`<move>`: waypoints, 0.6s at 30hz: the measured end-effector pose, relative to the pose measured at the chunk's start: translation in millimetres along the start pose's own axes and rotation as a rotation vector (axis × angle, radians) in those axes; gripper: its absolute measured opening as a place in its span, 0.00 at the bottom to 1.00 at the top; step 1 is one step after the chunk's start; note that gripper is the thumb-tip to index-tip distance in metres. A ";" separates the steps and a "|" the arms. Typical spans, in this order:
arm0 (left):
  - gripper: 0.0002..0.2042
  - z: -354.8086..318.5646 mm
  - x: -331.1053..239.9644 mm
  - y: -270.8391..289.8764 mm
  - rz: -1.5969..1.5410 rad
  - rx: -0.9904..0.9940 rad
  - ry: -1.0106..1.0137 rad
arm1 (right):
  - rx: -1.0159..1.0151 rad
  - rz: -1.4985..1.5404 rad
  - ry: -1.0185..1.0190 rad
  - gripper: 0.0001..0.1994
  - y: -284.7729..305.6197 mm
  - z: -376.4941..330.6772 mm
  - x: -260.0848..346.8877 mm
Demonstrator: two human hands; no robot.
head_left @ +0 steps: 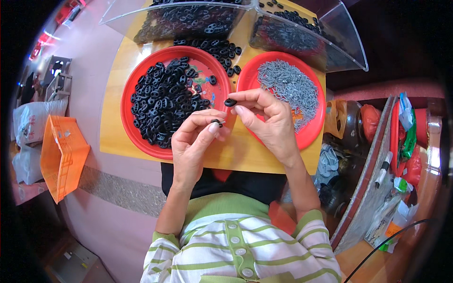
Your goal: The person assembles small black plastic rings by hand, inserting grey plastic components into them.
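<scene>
Over the front of the yellow table (111, 127), my left hand (191, 144) pinches a small black oval plastic piece (216, 121) between thumb and fingertips. A little higher and to the right, my right hand (270, 120) holds another black oval plastic piece (230, 102) by thumb and forefinger. The two pieces are close but apart. Behind my left hand, a red plate (126, 113) carries a heap of black two-holed oval pieces (158, 101). Partly behind my right hand, a second red plate (321, 106) holds many thin grey metal pieces (288, 85), too small to tell exactly.
Two clear plastic bins, left (188, 21) and right (306, 45), stand at the table's back with black pieces. Loose black pieces (226, 52) lie between bins and plates. An orange crate (61, 155) sits on the floor at left. Bags and jars (351, 122) crowd the right.
</scene>
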State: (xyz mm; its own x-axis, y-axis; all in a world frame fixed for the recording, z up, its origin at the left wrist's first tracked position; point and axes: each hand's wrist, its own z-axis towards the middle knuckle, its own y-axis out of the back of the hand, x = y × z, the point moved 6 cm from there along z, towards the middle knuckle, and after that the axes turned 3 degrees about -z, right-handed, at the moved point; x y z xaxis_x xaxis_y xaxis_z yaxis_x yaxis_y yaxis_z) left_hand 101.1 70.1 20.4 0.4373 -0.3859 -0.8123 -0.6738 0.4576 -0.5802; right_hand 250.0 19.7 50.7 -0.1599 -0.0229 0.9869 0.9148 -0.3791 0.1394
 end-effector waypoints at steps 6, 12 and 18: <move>0.05 2.6 5.1 -11.9 0.030 -0.001 0.016 | -0.008 0.044 -0.010 0.09 8.3 -9.4 -3.3; 0.06 3.7 9.1 -18.8 -0.040 -0.004 0.042 | -0.145 0.151 -0.063 0.05 14.5 -15.4 -5.1; 0.06 4.5 16.1 -16.2 -0.009 0.014 0.061 | -0.114 -0.283 0.119 0.04 23.9 -19.2 6.9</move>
State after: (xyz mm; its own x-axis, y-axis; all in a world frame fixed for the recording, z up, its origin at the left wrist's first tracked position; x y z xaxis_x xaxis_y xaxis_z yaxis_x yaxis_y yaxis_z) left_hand 121.8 60.0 16.5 0.4057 -0.4377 -0.8024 -0.6614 0.4653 -0.5882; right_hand 263.7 -7.3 59.2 -0.4506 -0.0075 0.8927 0.7815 -0.4867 0.3903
